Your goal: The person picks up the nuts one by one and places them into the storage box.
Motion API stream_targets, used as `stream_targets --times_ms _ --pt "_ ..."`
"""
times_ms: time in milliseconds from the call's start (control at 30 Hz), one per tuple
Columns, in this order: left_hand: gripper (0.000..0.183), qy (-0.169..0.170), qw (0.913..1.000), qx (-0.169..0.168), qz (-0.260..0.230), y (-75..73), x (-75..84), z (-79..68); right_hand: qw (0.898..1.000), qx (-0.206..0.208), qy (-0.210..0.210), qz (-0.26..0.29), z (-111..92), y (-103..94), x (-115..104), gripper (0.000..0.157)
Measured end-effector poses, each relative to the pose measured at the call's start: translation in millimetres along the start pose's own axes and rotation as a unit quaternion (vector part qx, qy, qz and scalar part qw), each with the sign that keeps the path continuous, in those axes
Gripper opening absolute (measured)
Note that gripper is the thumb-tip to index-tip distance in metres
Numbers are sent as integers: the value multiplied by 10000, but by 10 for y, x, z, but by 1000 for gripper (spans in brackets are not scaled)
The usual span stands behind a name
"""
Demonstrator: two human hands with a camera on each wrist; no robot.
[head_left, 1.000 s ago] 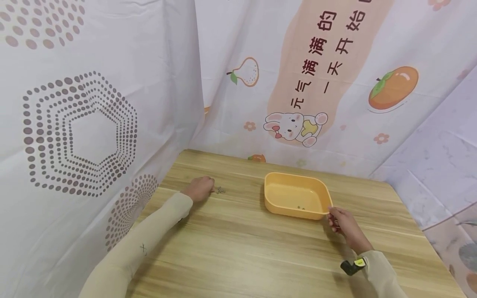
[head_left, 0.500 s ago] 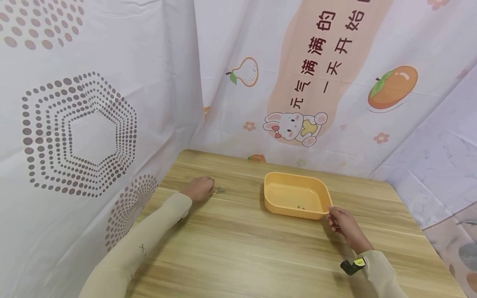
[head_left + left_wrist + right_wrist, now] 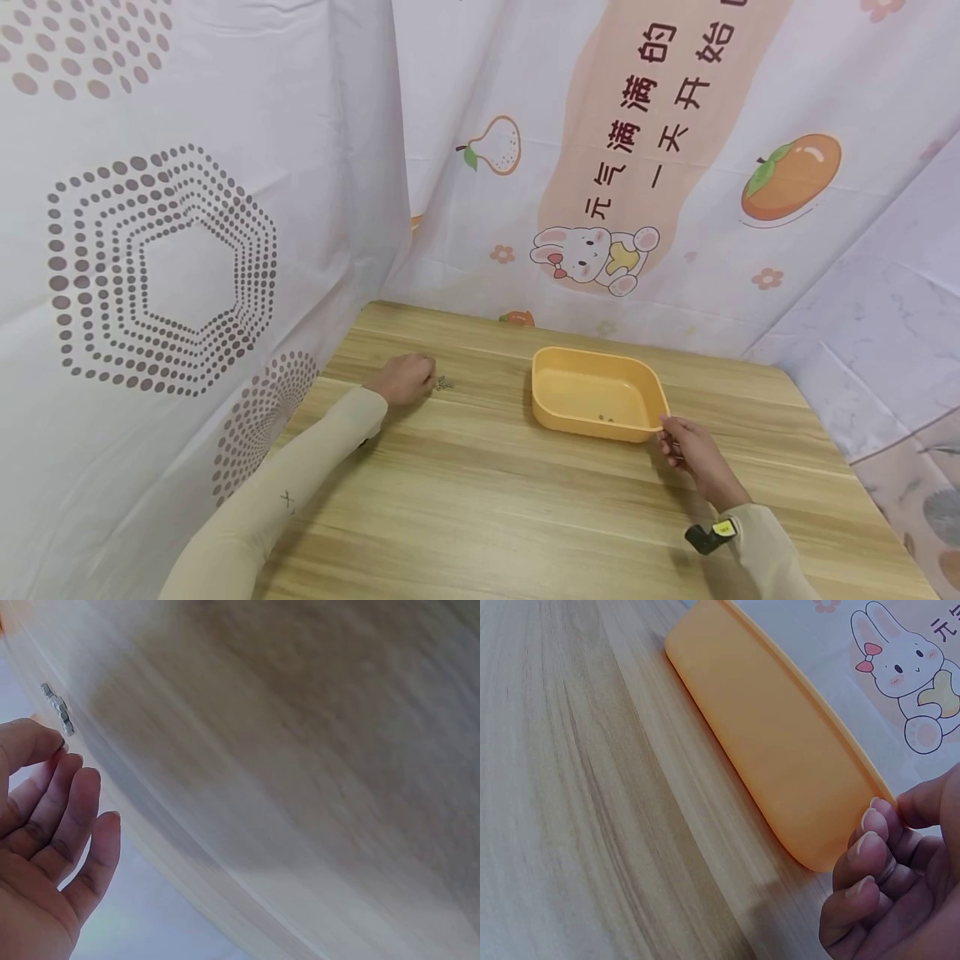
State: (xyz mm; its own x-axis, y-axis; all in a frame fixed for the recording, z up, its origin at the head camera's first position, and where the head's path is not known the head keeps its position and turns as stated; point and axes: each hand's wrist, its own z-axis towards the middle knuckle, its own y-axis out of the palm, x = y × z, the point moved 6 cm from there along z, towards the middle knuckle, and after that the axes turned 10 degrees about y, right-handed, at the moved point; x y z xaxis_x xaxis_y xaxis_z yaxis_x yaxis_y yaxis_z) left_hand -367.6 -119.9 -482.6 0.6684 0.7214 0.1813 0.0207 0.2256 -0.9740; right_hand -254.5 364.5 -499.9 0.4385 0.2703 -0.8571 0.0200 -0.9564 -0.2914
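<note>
Beside a small pile of metal nuts [image 3: 445,383] at the far left of the table is my left hand [image 3: 405,379]. In the left wrist view, its thumb and forefinger meet at the tips, next to several silvery nuts [image 3: 58,709], and a small dark bit of a nut [image 3: 63,745] shows between them. My right hand [image 3: 693,457] pinches the near right corner of a yellow-orange plastic tray [image 3: 577,392]. The right wrist view has the thumb over the tray's rim and the fingers curled below it, against the outer wall [image 3: 772,742]. Two small nuts [image 3: 605,418] lie inside the tray.
The wood-grain table [image 3: 480,508] runs back to a printed white curtain [image 3: 465,250]. Another curtain [image 3: 322,208] hangs close along the left side, near my left arm. A dark strap device with a yellow label [image 3: 712,535] sits on my right wrist.
My left hand has shifted very slightly to the right, closer over the nut pile. The right hand and the tray have stayed where they were.
</note>
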Motion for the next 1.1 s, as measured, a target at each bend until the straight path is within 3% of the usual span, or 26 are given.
stream_targets --times_ms 433,1100 --pt "17 181 9996 204 -116 -47 73 0 10000 -48 -55 -14 5 4 4 47" --pt "10 416 9989 197 -25 -49 197 107 9999 -83 -64 12 -5 4 1 50"
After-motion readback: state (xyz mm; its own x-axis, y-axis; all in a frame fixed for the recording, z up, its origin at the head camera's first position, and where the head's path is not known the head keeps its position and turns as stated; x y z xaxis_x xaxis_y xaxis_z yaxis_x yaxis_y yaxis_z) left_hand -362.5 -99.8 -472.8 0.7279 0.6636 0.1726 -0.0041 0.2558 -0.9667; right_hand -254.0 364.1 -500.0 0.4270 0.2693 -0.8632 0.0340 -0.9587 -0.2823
